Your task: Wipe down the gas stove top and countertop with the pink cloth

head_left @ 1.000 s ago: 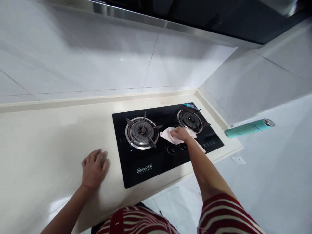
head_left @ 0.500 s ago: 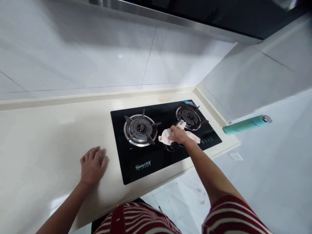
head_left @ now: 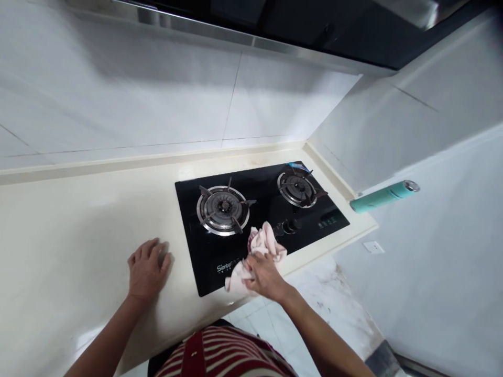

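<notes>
My right hand [head_left: 264, 275] grips a pale pink cloth [head_left: 265, 243] at the front edge of the black glass gas stove [head_left: 259, 183]. The cloth is bunched and covers part of the printed lettering; one end reaches the counter's front edge. My left hand [head_left: 147, 268] rests on the counter left of the stove, fingers bent loosely and apart, holding nothing. On the stove sit a left burner [head_left: 223, 209] and a right burner [head_left: 297, 187], each with a metal pan support. A black control knob [head_left: 291, 225] shows just beyond the cloth.
The cream countertop [head_left: 86, 225] runs along a tiled wall [head_left: 165, 99]. A range hood [head_left: 267, 42] hangs above. At the right corner a teal cylinder [head_left: 385, 196] juts past the counter end, above a wall socket [head_left: 373, 247].
My right hand has pulled the cloth from near the right burner and knobs toward me and left, to the stove's front edge. My left hand stays in place. The view has shifted slightly.
</notes>
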Action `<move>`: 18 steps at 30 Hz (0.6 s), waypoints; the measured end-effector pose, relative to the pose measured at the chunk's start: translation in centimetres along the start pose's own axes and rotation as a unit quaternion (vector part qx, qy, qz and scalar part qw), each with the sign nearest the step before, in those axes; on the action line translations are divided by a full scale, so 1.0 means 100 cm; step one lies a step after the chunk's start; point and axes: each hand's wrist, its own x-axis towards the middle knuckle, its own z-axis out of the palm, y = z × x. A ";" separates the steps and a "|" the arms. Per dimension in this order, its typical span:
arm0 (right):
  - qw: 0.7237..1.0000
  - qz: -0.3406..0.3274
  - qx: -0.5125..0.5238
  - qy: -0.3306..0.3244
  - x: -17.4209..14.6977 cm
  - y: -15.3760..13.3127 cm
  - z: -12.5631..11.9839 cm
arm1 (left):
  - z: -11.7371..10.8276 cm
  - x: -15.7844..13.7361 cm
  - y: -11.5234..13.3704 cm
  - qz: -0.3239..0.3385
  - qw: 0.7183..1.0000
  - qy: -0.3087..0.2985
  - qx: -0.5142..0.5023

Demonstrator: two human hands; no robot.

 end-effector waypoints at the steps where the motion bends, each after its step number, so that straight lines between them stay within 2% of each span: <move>1: 0.998 0.010 0.064 -0.013 -0.017 0.005 -0.001 | 0.000 0.000 0.000 0.000 1.000 0.000 -0.001; 2: 0.989 0.024 0.139 -0.031 -0.034 0.013 -0.004 | 0.000 0.000 0.000 -0.001 1.000 0.001 -0.002; 4: 0.955 0.062 0.286 -0.049 -0.063 0.035 -0.020 | -0.001 0.001 0.000 -0.002 1.000 0.001 -0.005; 5: 0.938 0.088 0.333 -0.034 -0.075 0.049 -0.031 | -0.001 0.001 0.000 -0.002 1.000 0.000 -0.006; 6: 0.927 0.122 0.355 0.010 -0.085 0.064 -0.043 | -0.001 0.001 0.001 -0.002 1.000 -0.001 -0.008; 9: 0.902 0.221 0.319 0.191 -0.097 0.110 -0.081 | -0.001 0.001 0.001 -0.004 1.000 0.002 -0.012; 11: 0.883 0.273 0.267 0.274 -0.094 0.140 -0.102 | -0.001 0.001 0.001 -0.007 1.000 0.007 -0.017; 15: 0.843 0.382 0.120 0.359 -0.067 0.191 -0.132 | -0.001 0.001 0.001 -0.005 1.000 0.009 -0.019; 18: 0.840 0.390 0.071 0.371 -0.034 0.210 -0.145 | -0.001 0.000 0.001 -0.002 1.000 0.007 -0.016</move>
